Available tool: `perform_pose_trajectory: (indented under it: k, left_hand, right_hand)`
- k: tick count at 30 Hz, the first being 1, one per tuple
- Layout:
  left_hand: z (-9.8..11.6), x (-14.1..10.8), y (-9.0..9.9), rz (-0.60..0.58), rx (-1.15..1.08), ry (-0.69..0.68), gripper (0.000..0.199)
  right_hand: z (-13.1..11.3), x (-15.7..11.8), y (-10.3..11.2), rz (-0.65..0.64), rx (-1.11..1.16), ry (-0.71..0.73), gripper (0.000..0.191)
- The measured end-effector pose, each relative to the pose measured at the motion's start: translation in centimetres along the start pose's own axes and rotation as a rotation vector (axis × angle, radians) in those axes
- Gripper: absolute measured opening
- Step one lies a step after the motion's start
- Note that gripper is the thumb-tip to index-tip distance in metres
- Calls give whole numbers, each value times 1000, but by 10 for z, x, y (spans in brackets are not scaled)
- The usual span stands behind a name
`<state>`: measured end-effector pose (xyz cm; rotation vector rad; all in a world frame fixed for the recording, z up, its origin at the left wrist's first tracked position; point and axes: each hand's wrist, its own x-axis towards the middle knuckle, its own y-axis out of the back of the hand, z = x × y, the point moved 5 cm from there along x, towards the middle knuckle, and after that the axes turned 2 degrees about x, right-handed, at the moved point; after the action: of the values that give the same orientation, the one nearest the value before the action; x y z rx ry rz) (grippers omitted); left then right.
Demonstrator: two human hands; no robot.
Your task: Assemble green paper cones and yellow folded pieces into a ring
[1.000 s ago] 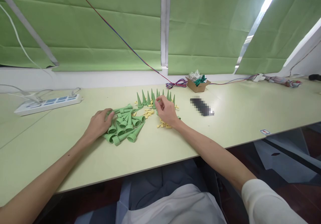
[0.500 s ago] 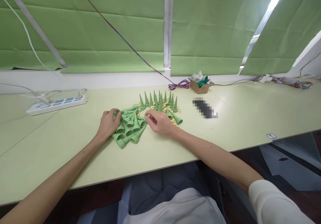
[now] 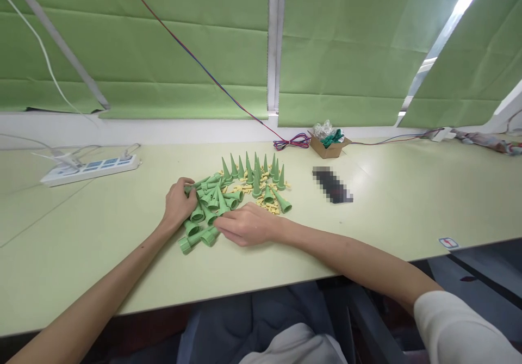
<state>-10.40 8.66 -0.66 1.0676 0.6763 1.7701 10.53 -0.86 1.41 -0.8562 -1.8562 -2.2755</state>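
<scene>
At the far left of the worktop (image 3: 73,233) lies a white power strip (image 3: 92,169) with plugs and leads in it. To its right and nearer, the left hand (image 3: 179,203) rests against the left edge of a pile of green cones (image 3: 221,203), its arm reaching in from the near left. Its fingers are bent over the pile and its thumb lies towards the right; whether it grips a cone cannot be told. The cones lie jumbled, several with their hollow wide ends facing the near side. At the near right of this pile is the right hand (image 3: 248,224), back uppermost, forearm coming from the right, fingers drawn together and pointing left at a cone; I cannot tell whether it has hold of one. Beyond it stands a group of upright cones (image 3: 256,183), points up, with small yellow pieces (image 3: 267,207) scattered among them and nearer. Just right, a tipped cone (image 3: 282,202) lies on its side. Farther right, past a coil of wire (image 3: 291,142), an open cardboard box (image 3: 328,150) holds crumpled clear plastic (image 3: 322,129) and dark green material (image 3: 332,138). Nearer than the box lies a dark, pixelated object (image 3: 332,184).
</scene>
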Motion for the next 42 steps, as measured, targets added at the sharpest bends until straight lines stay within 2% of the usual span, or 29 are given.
perform_pose_trajectory:
  k: [3,8,14,18,21,23,25,29,33,36,39,42]
  left_hand:
    - [-1,-1,2,8,-8,55,29]
    - [0,-2,5,87,-57,104,23]
    - [-2,-4,7,215,-111,166,18]
    - [-8,-10,13,295,-243,243,18]
    - [-3,-14,22,369,-414,231,21]
    - [9,-16,33,444,-554,162,18]
    - [32,-21,46,496,-614,11,20]
    - [92,-36,56,399,-606,-269,31]
    - [137,-57,40,299,-424,-491,34]
    - [147,-69,18,264,-343,-544,23]
    - [149,-80,-4,145,-320,-665,16]
    - [145,-87,-15,84,-311,-707,14]
  right_hand:
    - [16,-16,-1,26,13,-28,21]
    - [38,-37,-1,159,53,-97,23]
    - [53,-39,4,282,88,-212,21]
    - [55,-36,1,291,108,-240,20]
    - [54,-35,0,293,121,-248,20]
    - [53,-35,1,308,140,-254,21]
    - [54,-36,3,337,167,-265,24]
    - [59,-42,9,426,235,-311,29]
    - [64,-49,15,506,303,-418,31]
    - [67,-54,19,580,339,-465,31]
    - [68,-56,20,596,370,-480,29]
    - [69,-55,20,601,344,-477,26]
